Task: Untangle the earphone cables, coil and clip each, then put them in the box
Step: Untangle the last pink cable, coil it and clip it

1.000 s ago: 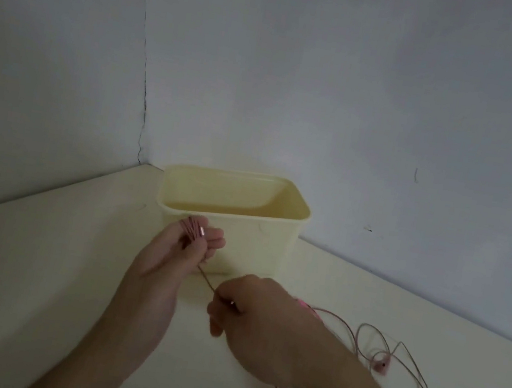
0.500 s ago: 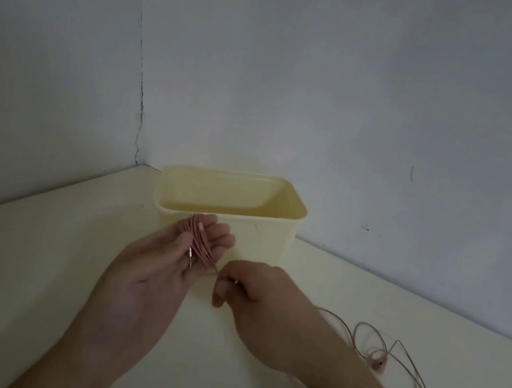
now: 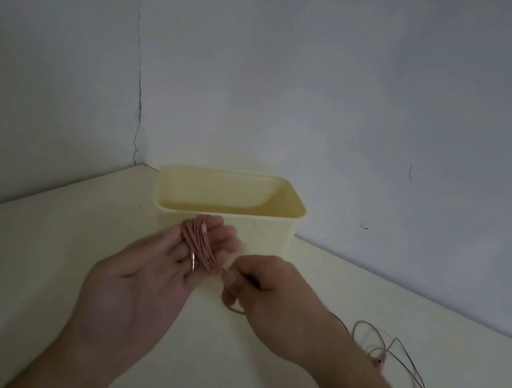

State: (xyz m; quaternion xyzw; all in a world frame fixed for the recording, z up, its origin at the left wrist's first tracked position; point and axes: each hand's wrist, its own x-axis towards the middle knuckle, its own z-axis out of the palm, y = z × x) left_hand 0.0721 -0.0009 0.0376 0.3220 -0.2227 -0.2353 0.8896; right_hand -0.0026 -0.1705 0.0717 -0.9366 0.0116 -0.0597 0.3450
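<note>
Cable (image 3: 199, 245) is thin, light, springy; wound round my left hand (image 3: 147, 280) fingers w/ palm open, in front of box (image 3: 227, 219). Right hand (image 3: 260, 298) pinches loose strand; best held near coil.

Sitting wound in many tight pink turns around the left hand's (image 3: 147, 280) fingers: the coiled earphone cable (image 3: 199, 245), its metal plug lying against the palm. Trailing loose in loops on the tabletop at right: the cable's free length (image 3: 397, 350). Standing open just behind: the pale-yellow box (image 3: 229, 203).
</note>
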